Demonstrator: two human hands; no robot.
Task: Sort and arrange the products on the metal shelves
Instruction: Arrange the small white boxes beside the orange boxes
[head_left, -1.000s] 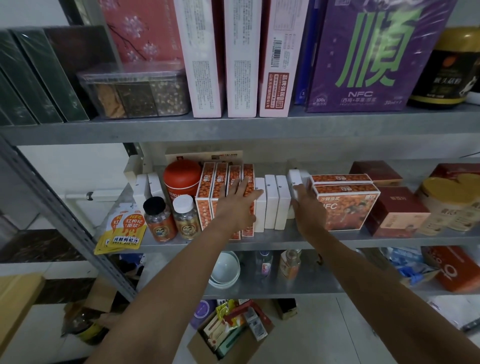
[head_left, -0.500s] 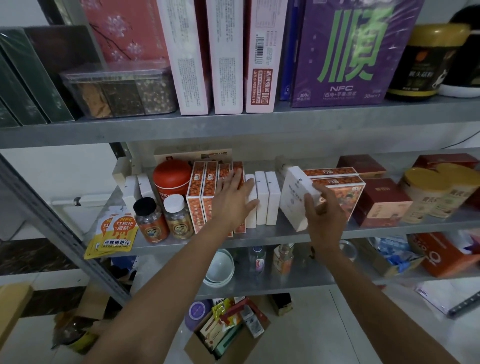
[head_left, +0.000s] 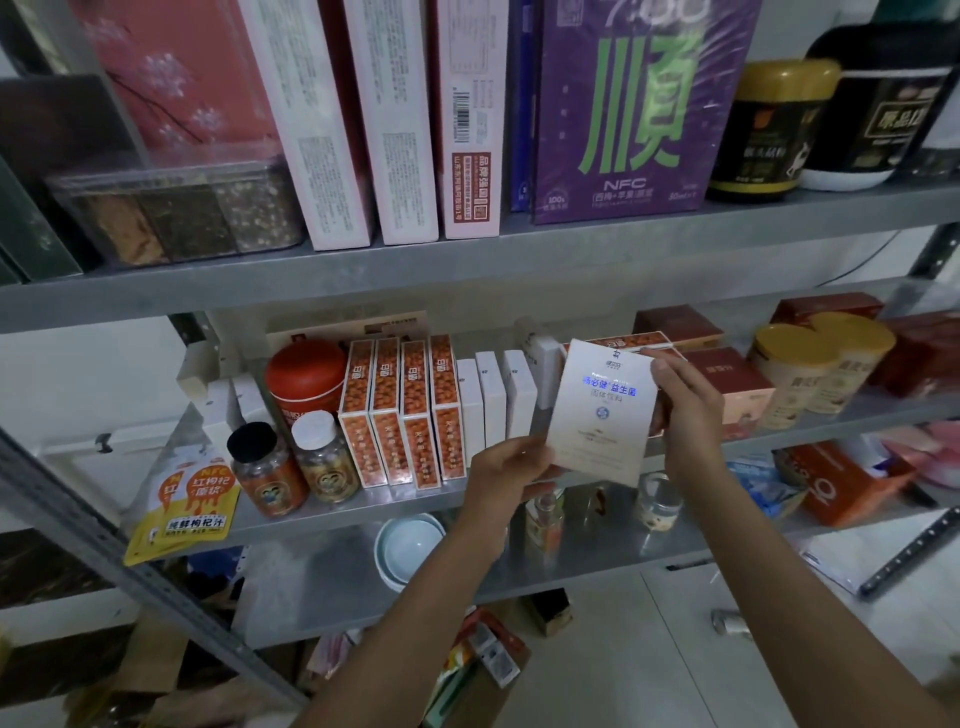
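Here, a flat white cardboard box with blue lettering (head_left: 600, 410) is held in the air between both hands. It sits just in front of the middle grey metal shelf (head_left: 358, 512) and does not rest on it. Its card looks smooth and matt, a thin rectangle with crisp corners.

The left hand (head_left: 506, 467) pinches the lower left corner, fingers curled behind the box. The right hand (head_left: 688, 410) grips the right edge, thumb on the front near the top corner and fingers wrapped behind.

The box stands on end, its long axis nearly vertical with the top leaning slightly right. Its broad printed face is turned to the camera.

On the shelf behind, three slim white cartons (head_left: 493, 400) stand upright side by side. They touch four glossy orange-patterned cartons (head_left: 400, 415), which stand beside a round red tin (head_left: 306, 374).
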